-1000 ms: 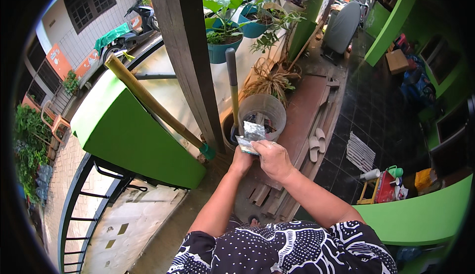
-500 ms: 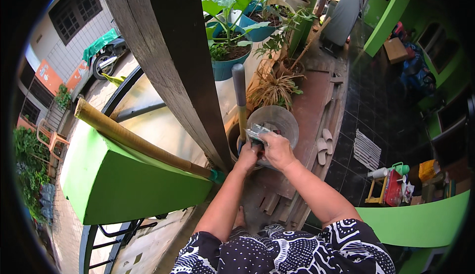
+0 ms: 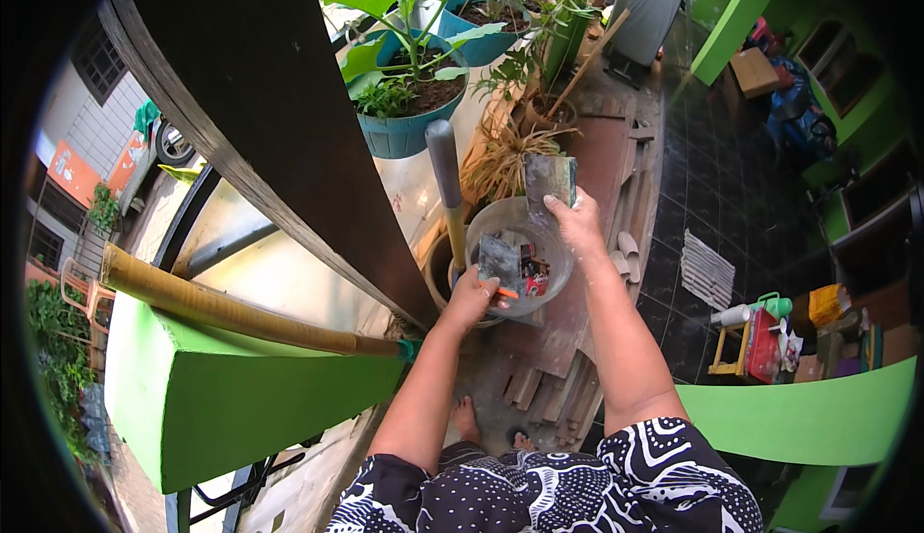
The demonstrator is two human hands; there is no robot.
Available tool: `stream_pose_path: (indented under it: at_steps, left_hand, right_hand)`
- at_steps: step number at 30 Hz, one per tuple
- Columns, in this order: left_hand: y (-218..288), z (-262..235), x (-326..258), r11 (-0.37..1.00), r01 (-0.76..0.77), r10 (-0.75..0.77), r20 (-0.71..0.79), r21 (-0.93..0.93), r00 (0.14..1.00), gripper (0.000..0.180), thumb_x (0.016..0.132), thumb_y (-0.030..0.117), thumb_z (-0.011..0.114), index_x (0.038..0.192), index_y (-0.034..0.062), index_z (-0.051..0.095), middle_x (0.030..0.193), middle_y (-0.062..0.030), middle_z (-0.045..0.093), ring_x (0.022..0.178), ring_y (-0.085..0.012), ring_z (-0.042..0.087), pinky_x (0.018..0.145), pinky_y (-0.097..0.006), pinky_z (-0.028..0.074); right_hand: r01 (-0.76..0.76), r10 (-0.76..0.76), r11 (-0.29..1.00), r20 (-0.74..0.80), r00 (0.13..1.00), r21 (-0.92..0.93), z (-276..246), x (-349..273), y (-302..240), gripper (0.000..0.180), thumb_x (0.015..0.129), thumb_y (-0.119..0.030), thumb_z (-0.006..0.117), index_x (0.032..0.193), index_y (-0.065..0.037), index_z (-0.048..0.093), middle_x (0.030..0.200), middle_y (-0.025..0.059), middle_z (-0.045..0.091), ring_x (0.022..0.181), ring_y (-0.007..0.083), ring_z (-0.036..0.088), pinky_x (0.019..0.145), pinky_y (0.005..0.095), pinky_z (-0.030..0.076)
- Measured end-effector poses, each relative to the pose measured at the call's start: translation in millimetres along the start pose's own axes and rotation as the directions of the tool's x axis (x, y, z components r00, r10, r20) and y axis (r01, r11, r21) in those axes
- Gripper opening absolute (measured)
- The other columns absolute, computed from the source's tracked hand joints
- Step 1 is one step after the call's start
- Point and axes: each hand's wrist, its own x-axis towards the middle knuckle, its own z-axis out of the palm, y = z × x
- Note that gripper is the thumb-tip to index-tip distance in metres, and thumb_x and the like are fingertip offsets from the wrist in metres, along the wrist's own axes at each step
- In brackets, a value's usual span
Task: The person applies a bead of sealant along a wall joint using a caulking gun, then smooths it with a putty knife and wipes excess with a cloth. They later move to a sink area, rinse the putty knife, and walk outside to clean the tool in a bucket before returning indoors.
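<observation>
A clear round plastic tub (image 3: 563, 273) sits on a plank ledge in front of me, with a grey packet (image 3: 500, 258) and a red-and-black packet (image 3: 535, 280) inside. My left hand (image 3: 471, 299) grips the tub's near rim, and a small orange thing (image 3: 507, 292) lies at its fingertips. Over the tub's far rim, my right hand (image 3: 578, 226) pinches a flat grey rectangular piece (image 3: 550, 181) and holds it upright. A grey-handled tool (image 3: 445, 179) stands in a dark pot (image 3: 436, 278) just left of the tub.
A dark wooden post (image 3: 260, 129) rises at the left. Below it are a green ledge (image 3: 241, 403) and a bamboo pole (image 3: 217, 304). Teal plant pots (image 3: 409, 127) and dry grass stand beyond the tub. Wood offcuts lie by my feet (image 3: 469, 421), and black tiled floor (image 3: 731, 186) is to the right.
Both hands were together on a crumpled silvery packet over the tub. Now they are apart: the right hand has raised a flat grey piece and the left is on the tub's rim.
</observation>
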Motion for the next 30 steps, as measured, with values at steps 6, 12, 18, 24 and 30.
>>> stream_pose_path:
  at_steps: [6,12,18,24,30]
  left_hand:
    - [19.8,23.4,-5.4,0.369,-0.144,0.612,-0.124,0.918,0.781,0.018,0.066,0.007,0.068,0.081,0.0046,0.058,0.079,-0.012,0.055,0.078,-0.0312,0.059,0.071,-0.041,0.047]
    - [19.8,40.6,-13.2,0.302,-0.088,0.652,-0.138,0.949,0.746,0.016,0.067,0.003,0.065,0.08,0.0061,0.056,0.109,-0.0187,0.048,0.1,-0.0381,0.052,0.084,-0.044,0.046]
    - [-1.4,30.3,0.2,0.503,-0.128,0.544,-0.199,0.855,0.815,0.026,0.067,-0.002,0.062,0.089,0.0053,0.051,0.119,-0.0238,0.042,0.106,-0.0426,0.049,0.09,-0.044,0.043]
    - [-15.4,33.6,5.7,0.534,-0.28,0.607,-0.13,0.798,0.784,0.023,0.066,-0.002,0.059,0.087,0.0005,0.051,0.104,-0.0196,0.049,0.101,-0.0379,0.052,0.088,-0.04,0.043]
    - [0.4,24.5,-0.1,0.652,-0.46,0.544,0.051,0.603,0.838,0.034,0.076,0.004,0.061,0.109,-0.0031,0.057,0.118,-0.0184,0.052,0.1,-0.0231,0.054,0.085,-0.032,0.045]
  right_hand:
    - [-0.107,0.053,0.833,-0.113,0.992,-0.542,-5.4,-19.7,62.9,0.026,0.083,-0.016,0.062,0.105,-0.002,0.064,0.09,0.0182,0.068,0.087,0.0286,0.065,0.079,0.0372,0.047]
    - [-0.199,0.11,0.899,-0.24,0.965,-0.39,-3.5,-46.3,63.4,0.026,0.085,-0.018,0.06,0.104,-0.001,0.064,0.092,0.0195,0.068,0.09,0.0321,0.065,0.081,0.0389,0.046]
    - [-0.276,0.179,0.883,-0.272,0.945,-0.379,-22.5,-57.7,69.8,0.028,0.091,-0.014,0.056,0.114,0.001,0.056,0.098,0.0088,0.063,0.083,0.0189,0.063,0.058,0.0347,0.059]
    - [-0.35,0.37,0.929,-0.281,0.885,0.121,-0.2,-85.0,26.0,0.028,0.092,-0.014,0.055,0.114,0.004,0.053,0.1,0.015,0.06,0.076,0.0236,0.063,0.049,0.0359,0.06]
    - [-0.218,0.242,0.97,-0.294,0.925,0.111,-5.4,-88.5,23.0,0.026,0.093,-0.014,0.055,0.111,0.004,0.055,0.097,0.0132,0.061,0.074,0.021,0.063,0.048,0.0334,0.06]
